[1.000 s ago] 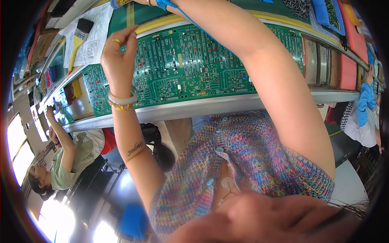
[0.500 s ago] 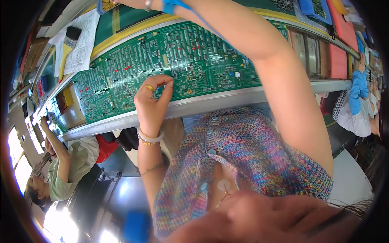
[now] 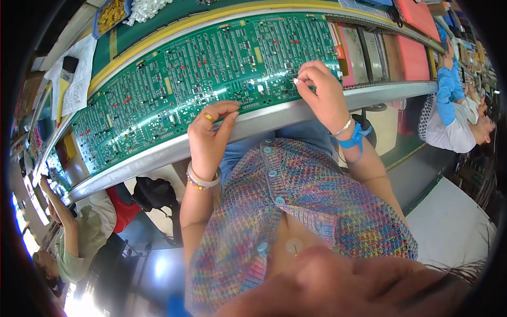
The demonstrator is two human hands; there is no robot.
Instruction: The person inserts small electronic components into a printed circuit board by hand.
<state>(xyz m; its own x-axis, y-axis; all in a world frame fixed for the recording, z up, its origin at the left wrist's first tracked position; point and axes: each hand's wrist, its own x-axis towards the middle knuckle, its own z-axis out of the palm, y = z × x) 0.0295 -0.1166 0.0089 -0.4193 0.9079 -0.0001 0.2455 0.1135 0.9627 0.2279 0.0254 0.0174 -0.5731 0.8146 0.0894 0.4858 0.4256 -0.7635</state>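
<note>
A long green circuit board (image 3: 211, 79), packed with small parts, lies in front of me along a metal rail. My left hand (image 3: 211, 132) is at the board's near edge, with thumb and forefinger curled together; whatever they may hold is too small to tell. Farther right, my right hand (image 3: 322, 95) hovers over the board's near right part, its fingers closed in a pinch. A tiny white spot shows at its fingertips, and I cannot tell whether it is a part or a nail. A blue wrist strap (image 3: 355, 138) circles my right wrist.
At the far left stand a blue bin (image 3: 96, 26) of yellowish parts and a pile of white parts (image 3: 149, 9). A brush (image 3: 64, 87) rests on paper sheets (image 3: 82, 79). The metal rail (image 3: 264, 114) borders the board's near side. Co-workers sit left and right.
My right hand has come back from the blue bin at the far left to over the board's right part. My left hand stays near the board's edge. The whole view has shifted.
</note>
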